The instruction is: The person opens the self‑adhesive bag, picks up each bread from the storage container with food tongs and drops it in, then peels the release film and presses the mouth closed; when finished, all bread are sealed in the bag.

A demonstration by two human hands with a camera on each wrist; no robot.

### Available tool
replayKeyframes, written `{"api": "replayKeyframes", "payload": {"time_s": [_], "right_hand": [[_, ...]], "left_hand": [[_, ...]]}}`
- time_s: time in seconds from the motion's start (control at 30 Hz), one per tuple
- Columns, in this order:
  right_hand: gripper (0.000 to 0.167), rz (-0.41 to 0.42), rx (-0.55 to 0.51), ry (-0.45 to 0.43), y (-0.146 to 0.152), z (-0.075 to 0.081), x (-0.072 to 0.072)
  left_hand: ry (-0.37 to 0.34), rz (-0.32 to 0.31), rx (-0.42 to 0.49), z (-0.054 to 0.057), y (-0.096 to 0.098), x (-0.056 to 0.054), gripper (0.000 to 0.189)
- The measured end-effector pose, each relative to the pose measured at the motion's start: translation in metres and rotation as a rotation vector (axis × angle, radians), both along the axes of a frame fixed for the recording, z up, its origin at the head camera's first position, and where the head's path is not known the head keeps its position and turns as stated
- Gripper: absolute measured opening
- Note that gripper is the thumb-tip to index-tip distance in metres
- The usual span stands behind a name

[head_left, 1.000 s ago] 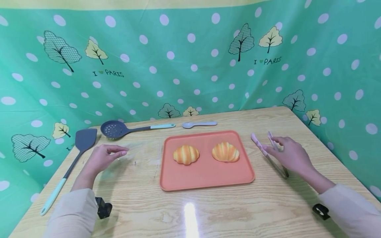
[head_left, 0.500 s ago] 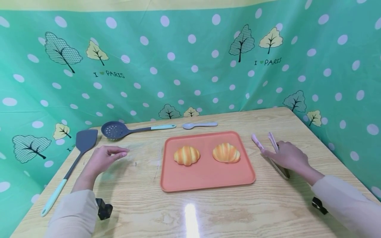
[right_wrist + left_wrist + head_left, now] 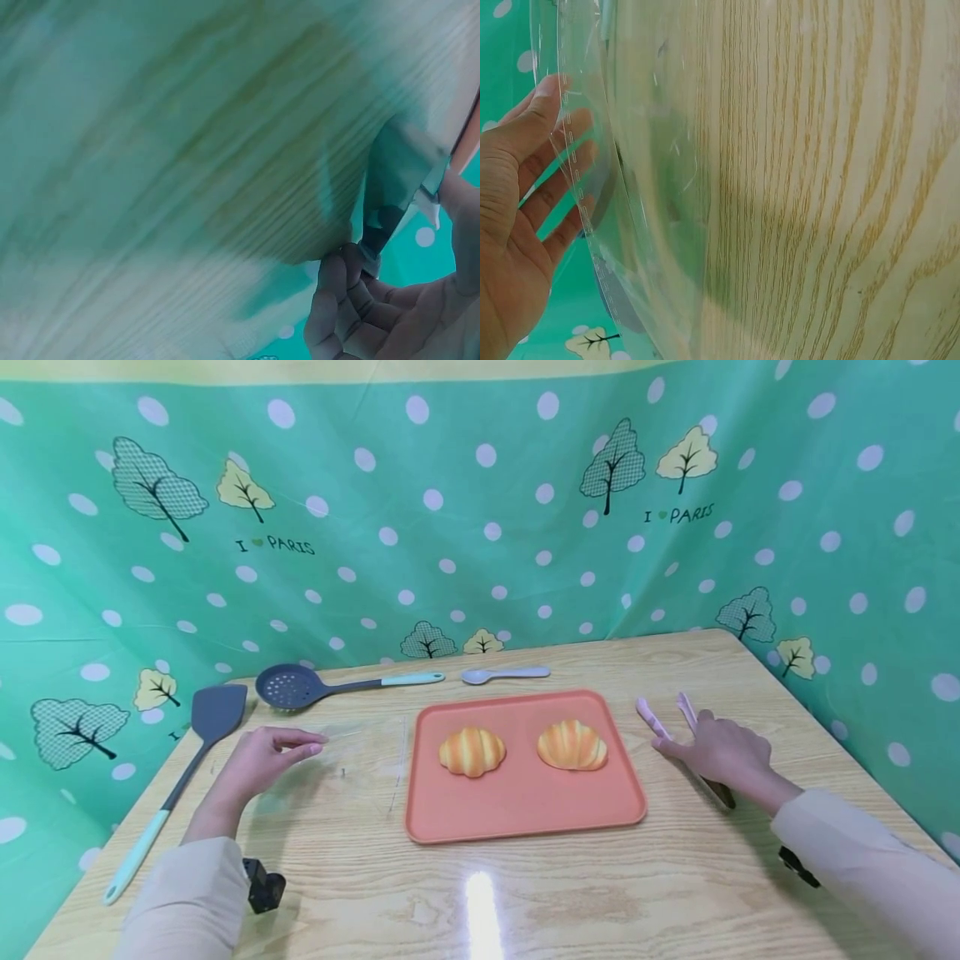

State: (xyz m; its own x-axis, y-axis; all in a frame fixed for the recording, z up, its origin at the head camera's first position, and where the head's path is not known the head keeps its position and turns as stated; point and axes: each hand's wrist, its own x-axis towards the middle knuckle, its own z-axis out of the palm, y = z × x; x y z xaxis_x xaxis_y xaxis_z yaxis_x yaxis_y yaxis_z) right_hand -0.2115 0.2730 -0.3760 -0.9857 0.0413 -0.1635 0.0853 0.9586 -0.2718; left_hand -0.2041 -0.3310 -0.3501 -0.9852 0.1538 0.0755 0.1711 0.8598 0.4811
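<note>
A clear plastic bag (image 3: 367,762) with a seam along its edge stretches beside the tray in the head view. My left hand (image 3: 525,187) holds that bag (image 3: 641,195) by its edge, thumb at the near side and the other fingers seen through the film. At the right, my right hand (image 3: 723,752) grips metal tongs (image 3: 651,717) with pinkish tips, thumb on one arm and fingers on the other. Their tips point away from me and stand apart. In the right wrist view the shiny metal of the tongs (image 3: 394,180) lies between thumb and fingers.
A pink tray (image 3: 525,810) holds two croissants, a left croissant (image 3: 472,752) and a right croissant (image 3: 572,745). Behind it lies a small lilac spoon (image 3: 506,674). A skimmer (image 3: 296,687) and a turner (image 3: 202,727) rest at the left. A patterned cloth (image 3: 480,527) hangs behind the table.
My right hand has settled lower round the tongs, its fingers now against the right arm, and the tongs' arms have drawn a little closer together. The left hand stays put.
</note>
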Motion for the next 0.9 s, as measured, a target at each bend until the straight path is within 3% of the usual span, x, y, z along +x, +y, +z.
{"api": "replayKeyframes", "payload": {"time_s": [0.2, 0.53, 0.73, 0.9], "right_hand": [[0.092, 0.032, -0.022, 0.031, 0.004, -0.003, -0.002], [0.092, 0.142, -0.039, 0.093, 0.015, -0.005, -0.003], [0.094, 0.168, -0.091, 0.106, 0.018, -0.002, -0.005], [0.079, 0.199, -0.129, 0.162, 0.02, 0.001, -0.004]], "left_hand": [[-0.013, 0.012, 0.005, -0.001, 0.001, 0.0, 0.027], [-0.019, 0.015, 0.012, 0.002, 0.002, -0.001, 0.028], [-0.023, 0.017, 0.013, 0.002, 0.003, -0.001, 0.029], [-0.023, 0.017, 0.017, 0.002, 0.002, 0.0, 0.03]]}}
